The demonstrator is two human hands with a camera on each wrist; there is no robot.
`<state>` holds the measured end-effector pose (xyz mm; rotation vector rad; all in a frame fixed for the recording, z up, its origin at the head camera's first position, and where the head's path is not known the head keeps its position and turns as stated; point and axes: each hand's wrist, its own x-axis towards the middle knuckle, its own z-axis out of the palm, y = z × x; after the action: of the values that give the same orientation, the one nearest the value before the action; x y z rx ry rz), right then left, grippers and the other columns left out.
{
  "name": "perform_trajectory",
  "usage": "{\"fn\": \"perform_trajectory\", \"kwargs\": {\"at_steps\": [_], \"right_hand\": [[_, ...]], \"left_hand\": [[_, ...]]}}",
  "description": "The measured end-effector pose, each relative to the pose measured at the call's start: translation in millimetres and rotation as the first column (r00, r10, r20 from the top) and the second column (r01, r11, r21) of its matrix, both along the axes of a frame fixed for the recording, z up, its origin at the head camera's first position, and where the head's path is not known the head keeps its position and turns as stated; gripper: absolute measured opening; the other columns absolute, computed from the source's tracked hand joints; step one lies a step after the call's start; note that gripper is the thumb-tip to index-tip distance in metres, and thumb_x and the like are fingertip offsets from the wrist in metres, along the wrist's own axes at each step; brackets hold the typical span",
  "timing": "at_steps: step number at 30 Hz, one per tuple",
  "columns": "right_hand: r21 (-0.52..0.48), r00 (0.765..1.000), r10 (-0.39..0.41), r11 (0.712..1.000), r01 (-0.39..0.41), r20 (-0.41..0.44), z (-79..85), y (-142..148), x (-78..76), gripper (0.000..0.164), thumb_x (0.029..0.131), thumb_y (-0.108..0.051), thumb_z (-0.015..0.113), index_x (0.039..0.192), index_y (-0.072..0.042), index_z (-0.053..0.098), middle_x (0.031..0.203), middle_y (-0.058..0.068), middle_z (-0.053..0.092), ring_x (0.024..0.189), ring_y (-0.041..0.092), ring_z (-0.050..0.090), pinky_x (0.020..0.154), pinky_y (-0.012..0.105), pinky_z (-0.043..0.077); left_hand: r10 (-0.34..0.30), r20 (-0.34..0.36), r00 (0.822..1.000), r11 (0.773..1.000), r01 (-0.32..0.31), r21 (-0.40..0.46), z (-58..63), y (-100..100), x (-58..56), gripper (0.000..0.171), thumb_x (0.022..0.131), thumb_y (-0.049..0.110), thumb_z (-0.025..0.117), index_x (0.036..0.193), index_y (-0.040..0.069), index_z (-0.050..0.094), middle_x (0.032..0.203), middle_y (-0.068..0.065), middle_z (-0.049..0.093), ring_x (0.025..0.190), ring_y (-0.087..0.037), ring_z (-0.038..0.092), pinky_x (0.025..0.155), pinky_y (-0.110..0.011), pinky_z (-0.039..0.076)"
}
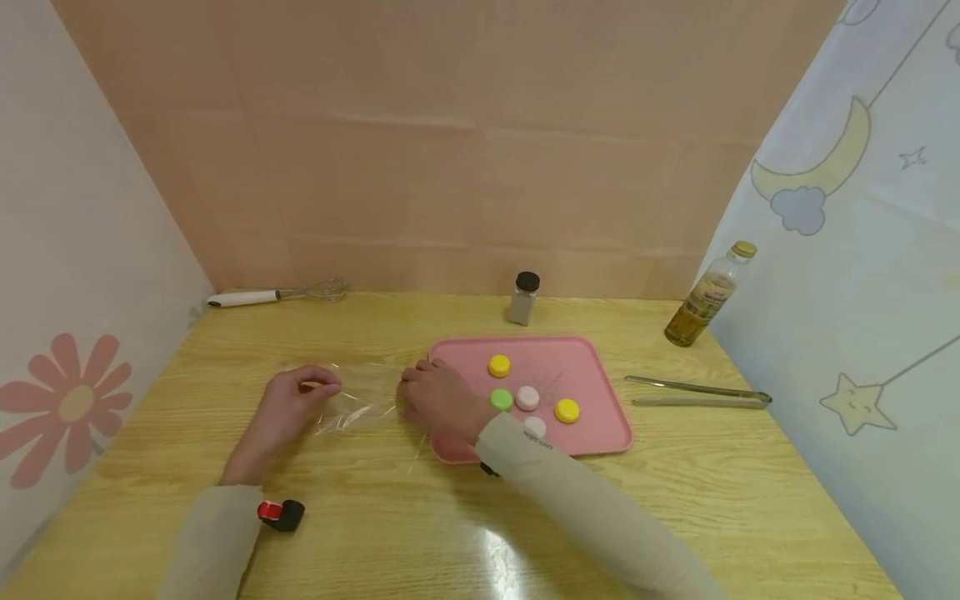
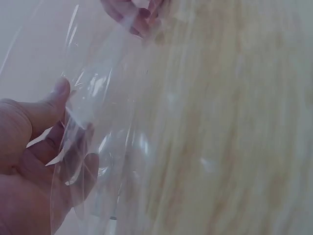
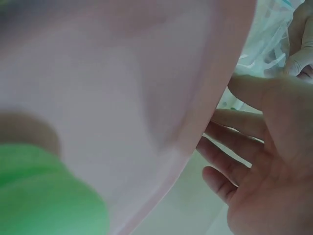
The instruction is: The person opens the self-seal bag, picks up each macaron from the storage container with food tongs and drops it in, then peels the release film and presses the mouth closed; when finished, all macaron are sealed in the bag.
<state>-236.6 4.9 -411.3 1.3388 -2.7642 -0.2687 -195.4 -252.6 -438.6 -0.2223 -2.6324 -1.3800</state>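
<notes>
A clear plastic bag point(image 1: 366, 402) stretches between my two hands over the left-middle of the table. My left hand point(image 1: 288, 404) pinches its left side, the thumb in front and the fingers point(image 2: 85, 169) showing through the film. At the bag's right side, my right hand point(image 1: 446, 402) pinches the film and overlaps the left rim of a pink tray point(image 1: 558, 354). In the right wrist view its fingertips are hidden behind that rim. Macarons lie on the tray: yellow ones point(image 1: 567, 411), a green one point(image 1: 501, 399), a pale pink one point(image 1: 527, 398) and a white one point(image 1: 535, 427).
A whisk point(image 1: 277, 296) lies at the back left. Behind the tray stands a small jar with a black lid point(image 1: 522, 298). To the right are metal tongs point(image 1: 697, 392) and an oil bottle point(image 1: 707, 298). Walls border the back and both sides.
</notes>
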Motion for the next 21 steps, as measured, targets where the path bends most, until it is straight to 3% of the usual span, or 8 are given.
{"fn": "perform_trajectory", "kwargs": {"at_steps": [6, 12, 21], "right_hand": [[-0.071, 0.999, -0.034, 0.997, 0.036, 0.024, 1.1, 4.3, -2.1, 0.021, 0.102, -0.026, 0.063, 0.119, -0.019, 0.073, 0.125, -0.004, 0.066, 0.110, 0.017, 0.057, 0.095, 0.029, 0.042], [-0.150, 1.000, -0.018, 0.988, 0.020, 0.012, 4.4, 14.7, -2.2, 0.018, 0.101, -0.020, 0.065, 0.115, -0.017, 0.075, 0.115, -0.003, 0.070, 0.105, 0.015, 0.061, 0.092, 0.030, 0.045], [-0.221, 0.997, -0.063, 0.973, 0.070, 0.040, 26.9, 55.7, 16.1, 0.025, 0.101, -0.022, 0.065, 0.122, -0.011, 0.072, 0.116, 0.002, 0.070, 0.107, 0.020, 0.063, 0.094, 0.036, 0.048]], "left_hand": [[0.040, -0.043, 0.998, 0.999, -0.041, -0.028, 1.8, 2.2, 1.4, 0.013, 0.099, 0.011, 0.067, 0.102, 0.001, 0.074, 0.101, -0.011, 0.070, 0.090, -0.020, 0.062, 0.074, -0.019, 0.048], [0.051, -0.061, 0.997, 0.998, -0.052, -0.021, 1.2, 1.5, 2.4, 0.012, 0.098, 0.010, 0.067, 0.102, 0.000, 0.074, 0.100, -0.012, 0.070, 0.087, -0.016, 0.063, 0.072, -0.019, 0.049], [0.068, -0.041, 0.997, 0.996, -0.070, -0.050, 2.9, 1.9, 2.9, 0.013, 0.099, 0.014, 0.067, 0.101, 0.003, 0.074, 0.100, -0.011, 0.072, 0.089, -0.019, 0.063, 0.072, -0.020, 0.048]]}}
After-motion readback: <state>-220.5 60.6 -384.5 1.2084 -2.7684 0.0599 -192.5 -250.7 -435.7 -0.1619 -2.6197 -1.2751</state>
